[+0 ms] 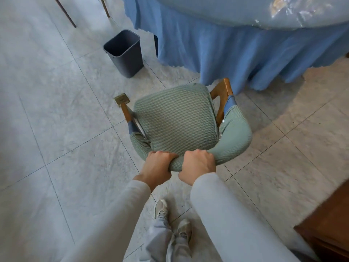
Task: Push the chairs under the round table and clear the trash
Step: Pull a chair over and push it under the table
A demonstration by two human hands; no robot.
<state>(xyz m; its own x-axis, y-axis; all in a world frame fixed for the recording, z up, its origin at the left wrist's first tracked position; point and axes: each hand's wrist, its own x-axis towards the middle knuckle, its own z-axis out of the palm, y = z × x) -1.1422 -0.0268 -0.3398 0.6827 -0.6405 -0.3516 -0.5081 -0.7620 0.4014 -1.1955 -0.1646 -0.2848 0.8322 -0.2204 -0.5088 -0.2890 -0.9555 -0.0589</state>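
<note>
A dark grey plastic waste bin (123, 52) stands on the pale tiled floor to the left, near the table's skirt and apart from the chair. Next, the left hand (157, 168) is curled tight over the padded top rail of a wooden-framed armchair with a green waffle-knit cover (175, 118), thumb tucked beneath. The chair stands on the floor facing the table, its front edge just beside the cloth hem and its seat not yet under. The right hand (198, 165) grips the same rail just beside the left, fingers wrapped over the top. Beyond and to the right is the round table draped in a pleated blue cloth (245, 53). A dark brown wooden piece of furniture (328, 229) juts in at the lower right. The step in hand looks to be the chair push. The next move likely calls for a steady, level shove forward so the seat slips beneath the skirt without snagging the cloth; the trash appears to be still to come.
</note>
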